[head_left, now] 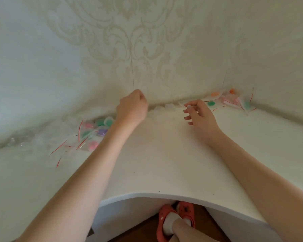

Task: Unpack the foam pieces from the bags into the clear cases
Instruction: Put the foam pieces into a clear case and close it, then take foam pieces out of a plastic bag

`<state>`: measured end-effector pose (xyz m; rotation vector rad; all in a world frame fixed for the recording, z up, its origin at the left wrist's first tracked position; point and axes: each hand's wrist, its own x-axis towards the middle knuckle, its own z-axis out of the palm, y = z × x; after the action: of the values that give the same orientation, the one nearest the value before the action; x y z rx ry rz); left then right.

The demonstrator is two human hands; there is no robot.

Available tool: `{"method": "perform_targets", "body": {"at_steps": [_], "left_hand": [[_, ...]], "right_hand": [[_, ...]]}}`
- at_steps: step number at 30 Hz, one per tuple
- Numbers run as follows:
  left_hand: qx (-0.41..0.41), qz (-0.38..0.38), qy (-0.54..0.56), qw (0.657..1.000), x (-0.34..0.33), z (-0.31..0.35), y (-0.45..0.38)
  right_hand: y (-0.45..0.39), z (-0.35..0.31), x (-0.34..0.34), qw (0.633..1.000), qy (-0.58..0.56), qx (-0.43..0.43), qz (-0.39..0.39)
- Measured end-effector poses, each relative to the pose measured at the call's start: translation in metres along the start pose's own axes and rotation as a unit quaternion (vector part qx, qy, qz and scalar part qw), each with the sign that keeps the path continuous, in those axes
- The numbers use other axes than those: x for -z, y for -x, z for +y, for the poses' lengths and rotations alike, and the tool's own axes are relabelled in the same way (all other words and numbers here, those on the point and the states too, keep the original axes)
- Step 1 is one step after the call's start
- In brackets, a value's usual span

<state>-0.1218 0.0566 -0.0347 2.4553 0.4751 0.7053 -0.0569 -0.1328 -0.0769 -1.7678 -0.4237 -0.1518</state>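
Note:
My left hand (132, 107) is curled into a fist at the back of the white table, close to the wall; whatever may be inside it is hidden. My right hand (199, 114) pinches a small clear bag (183, 103) between thumb and fingertips, its other fingers spread. Between my hands, a few empty clear cases (164, 107) stand in a row along the wall. At the right rear lie bags with orange, green and pink foam pieces (231, 100). On the left lie clear cases holding green, purple and pink foam (101, 127) among flat bags with red strips (72, 144).
The white table (156, 163) meets patterned wallpaper at the back, and its curved front edge is near me. Crumpled clear plastic (19, 141) lies at the far left. Below the edge I see my feet in red clogs (175, 219) on a wooden floor.

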Motion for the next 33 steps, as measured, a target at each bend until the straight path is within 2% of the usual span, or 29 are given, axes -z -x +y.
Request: {"method": "perform_targets", "body": {"at_steps": [3,6,13,24,27,29,31,33], "left_hand": [[0.038,-0.13,-0.097,0.986,0.014,-0.024,0.008],[0.021,-0.175,-0.134,0.975,0.015,-0.043,0.019],[-0.012,-0.148,-0.192,0.97,0.022,-0.046,0.023],[-0.063,-0.045,-0.152,0.985,0.016,-0.032,0.02],[-0.093,-0.041,-0.116,0.988,0.001,-0.011,0.017],[-0.124,-0.06,-0.085,0.987,-0.016,0.009,0.015],[-0.154,-0.074,-0.04,0.984,-0.036,0.034,0.013],[-0.174,-0.08,0.005,0.982,-0.057,0.063,0.017]], "right_hand": [[0.0,-0.001,0.001,0.999,-0.023,-0.032,0.003],[0.001,0.001,0.004,0.997,-0.035,-0.062,0.005],[0.004,0.0,0.008,0.996,-0.036,-0.083,-0.007],[0.006,0.004,0.011,0.996,-0.038,-0.076,0.011],[0.004,0.003,0.016,0.992,-0.077,-0.095,0.023],[-0.001,0.004,0.023,0.99,-0.075,-0.107,0.047],[-0.012,0.01,0.036,0.99,0.0,-0.088,0.109],[-0.028,0.018,0.056,0.975,0.098,-0.069,0.19]]}}
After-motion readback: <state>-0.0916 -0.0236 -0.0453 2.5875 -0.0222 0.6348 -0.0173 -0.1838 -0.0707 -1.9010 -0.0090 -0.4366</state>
